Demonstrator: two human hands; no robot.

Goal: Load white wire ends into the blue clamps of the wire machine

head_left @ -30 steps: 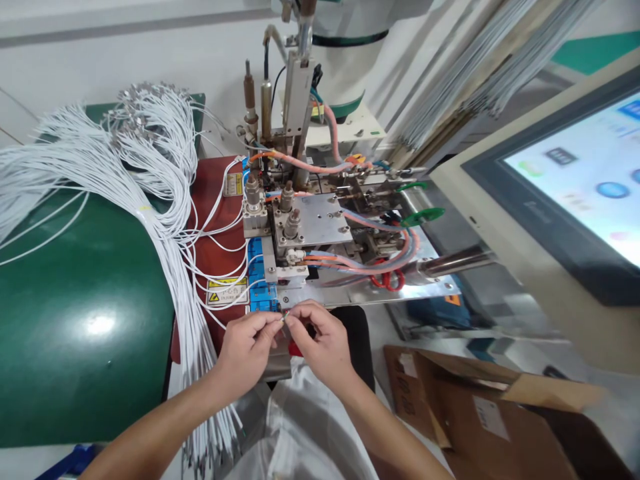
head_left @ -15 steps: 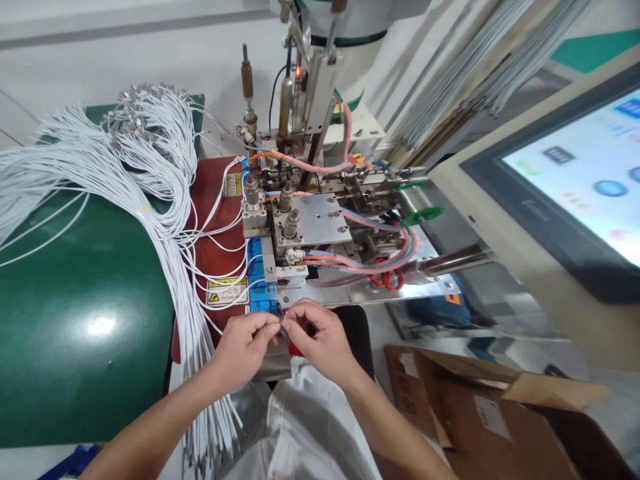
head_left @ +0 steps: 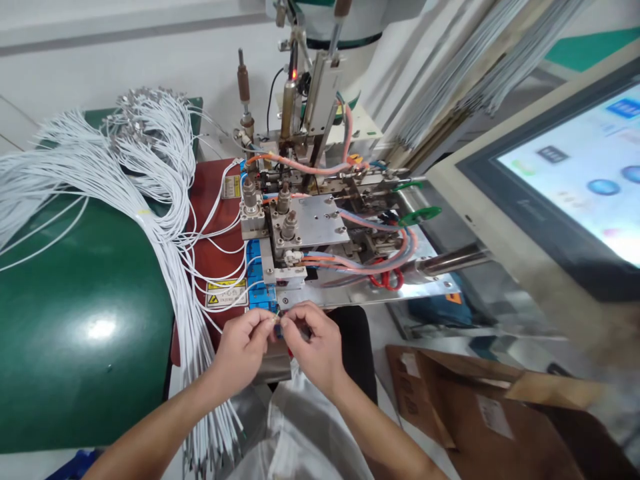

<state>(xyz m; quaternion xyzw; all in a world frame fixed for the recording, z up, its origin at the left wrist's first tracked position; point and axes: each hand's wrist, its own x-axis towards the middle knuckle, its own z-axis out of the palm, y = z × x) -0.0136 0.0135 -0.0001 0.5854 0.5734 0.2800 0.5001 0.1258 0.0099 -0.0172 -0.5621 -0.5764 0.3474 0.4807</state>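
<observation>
Nearest, a crinkled clear bag (head_left: 300, 433) lies below the wrists, with a brown cardboard box (head_left: 480, 420) to its right. The left hand (head_left: 243, 348) and the right hand (head_left: 311, 343) are close together, fingertips almost touching. Both pinch a thin wire end (head_left: 277, 319), just in front of the blue block (head_left: 256, 273) at the machine's edge. The machine (head_left: 320, 227) behind has a flat shiny steel plate and soft pink hoses. At left, a thick bundle of smooth white wires (head_left: 125, 173) curves over a glossy green surface (head_left: 75, 320). At right is a bright flat screen (head_left: 580, 180).
</observation>
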